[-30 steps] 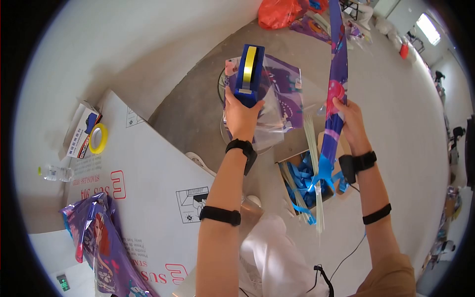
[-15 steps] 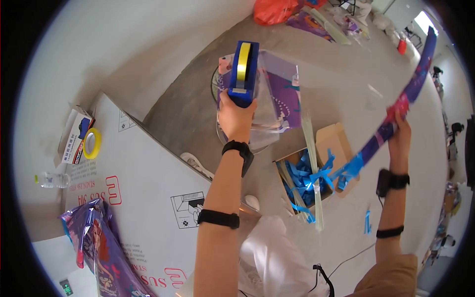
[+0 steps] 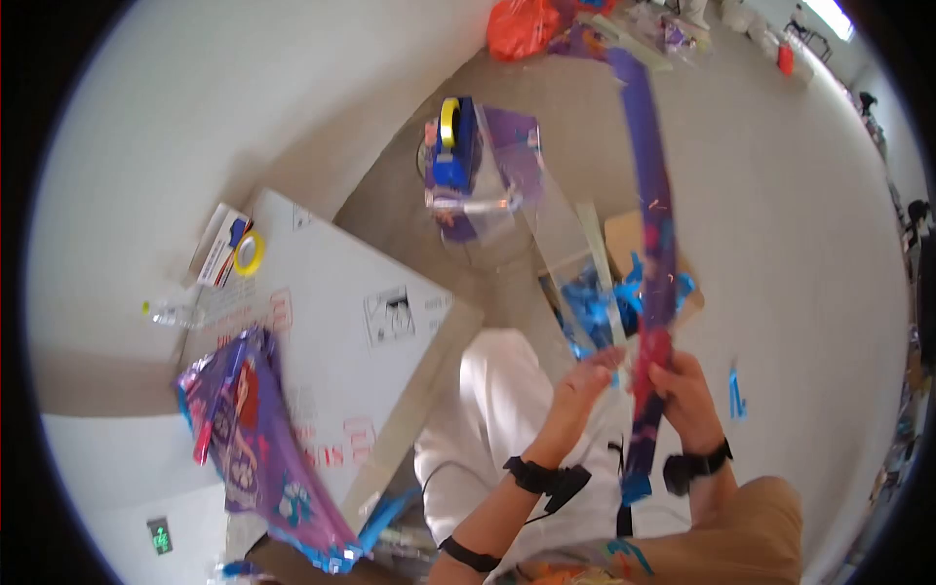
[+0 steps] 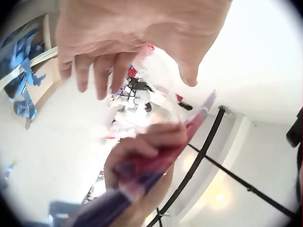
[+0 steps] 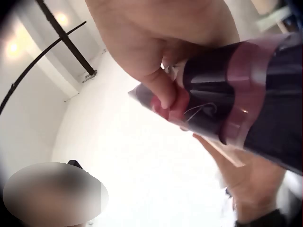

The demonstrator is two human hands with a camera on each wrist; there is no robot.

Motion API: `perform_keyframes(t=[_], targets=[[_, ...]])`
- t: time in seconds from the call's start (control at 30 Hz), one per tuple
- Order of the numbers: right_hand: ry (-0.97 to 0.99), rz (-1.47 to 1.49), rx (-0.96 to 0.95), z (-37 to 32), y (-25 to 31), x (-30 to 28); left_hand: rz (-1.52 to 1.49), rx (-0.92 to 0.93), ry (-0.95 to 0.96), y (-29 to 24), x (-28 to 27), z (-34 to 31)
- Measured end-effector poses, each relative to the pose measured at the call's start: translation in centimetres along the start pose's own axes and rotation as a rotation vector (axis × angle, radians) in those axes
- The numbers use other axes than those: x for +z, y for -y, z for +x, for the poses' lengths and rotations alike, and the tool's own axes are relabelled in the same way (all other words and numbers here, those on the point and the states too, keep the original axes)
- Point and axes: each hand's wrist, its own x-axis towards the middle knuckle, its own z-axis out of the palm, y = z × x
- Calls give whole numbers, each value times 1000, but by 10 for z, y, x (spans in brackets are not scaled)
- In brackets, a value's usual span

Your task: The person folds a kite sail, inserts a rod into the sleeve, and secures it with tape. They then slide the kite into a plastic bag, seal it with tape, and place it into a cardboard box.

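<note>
A long folded strip of purple printed film (image 3: 655,224) stands nearly upright in the head view, blurred by motion. My right hand (image 3: 688,398) grips it near its lower part, and in the right wrist view the thumb of my right hand (image 5: 165,42) presses on the purple film (image 5: 208,94). Close to the strip's left side is my left hand (image 3: 575,398). In the left wrist view the fingers of my left hand (image 4: 137,28) are spread and loosely bent, with no film plainly held. The blue tape dispenser (image 3: 453,161) with yellow tape stands on purple film sheets (image 3: 517,146).
A cardboard box (image 3: 624,239) with blue ribbons (image 3: 585,300) lies on the floor. At left a large white board (image 3: 341,380) bears a yellow tape roll (image 3: 249,253), a small box (image 3: 219,244), a bottle (image 3: 174,314) and folded purple film (image 3: 268,444). A red bag (image 3: 522,27) sits at the back.
My left hand has let go of the tape dispenser and moved down and right beside the strip. My right hand has come back toward the body, and the strip has swung nearly upright.
</note>
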Motion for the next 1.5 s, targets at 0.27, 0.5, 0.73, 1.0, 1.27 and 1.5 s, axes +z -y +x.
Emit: perform_keyframes(t=[0.27, 0.5, 0.73, 1.0, 1.27, 1.5], targets=[[542, -108, 24, -47, 17, 127, 106, 511, -299, -74, -13, -187], [615, -254, -352, -91, 22, 146, -99, 958, -537, -113, -44, -329], [574, -879, -228, -97, 11, 78, -112, 1061, -547, -108, -48, -356], [461, -752, 468, -168, -9, -10, 144, 1031, -562, -111, -65, -350], [617, -920, 590, -176, -8, -21, 334, 928, -450, -118, -76, -350], [574, -962, 609, -168, -11, -24, 535, 923, -429, -122, -70, -363]])
